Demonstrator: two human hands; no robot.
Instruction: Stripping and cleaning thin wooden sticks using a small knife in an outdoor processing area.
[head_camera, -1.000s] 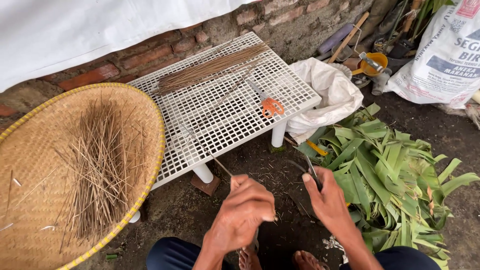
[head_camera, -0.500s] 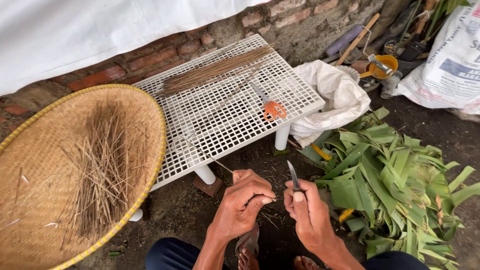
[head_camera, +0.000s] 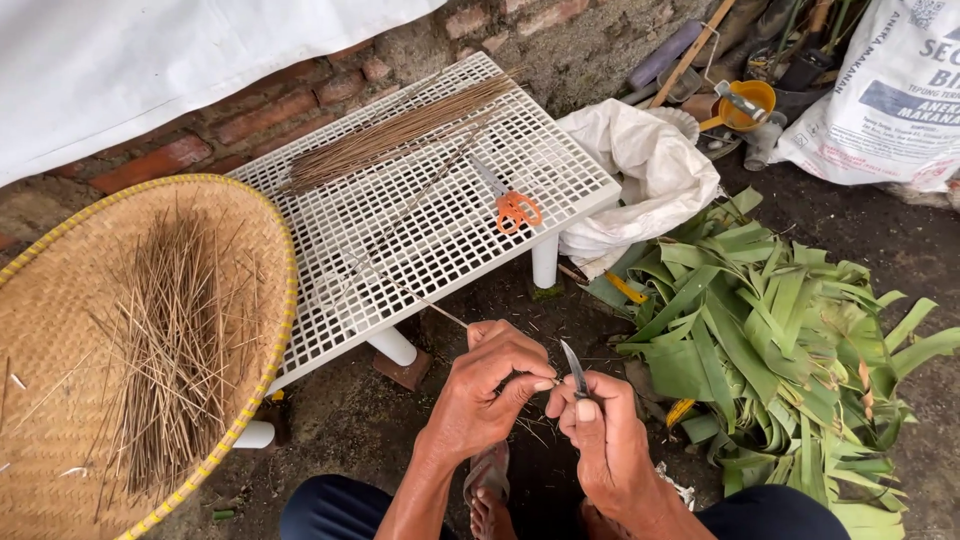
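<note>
While the person's knees are framing the bottom edge, the two hands are meeting just above them over the dark ground. The left hand (head_camera: 487, 398) is pinching a thin leaf rib (head_camera: 432, 305) between thumb and fingers, and the rib is running up and left from the fingers toward the bench. The right hand (head_camera: 605, 443) is gripping a small knife (head_camera: 574, 369), its blade pointing up and sitting just beside the left fingertips. A bare foot is showing between the knees, under the hands.

To the right, a heap of green palm leaves (head_camera: 775, 345) is lying on the ground. To the left, a round woven tray (head_camera: 60, 330) with a yellow rim is holding loose brown sticks (head_camera: 175, 345).

Beyond the hands, the white grid bench (head_camera: 440, 235) is carrying orange-handled scissors (head_camera: 512, 207) and, farther back, a bundle of brown ribs (head_camera: 400, 130). A white sack (head_camera: 645, 170) is slumping against the bench's right end, with a brick wall (head_camera: 150, 165) behind.
</note>
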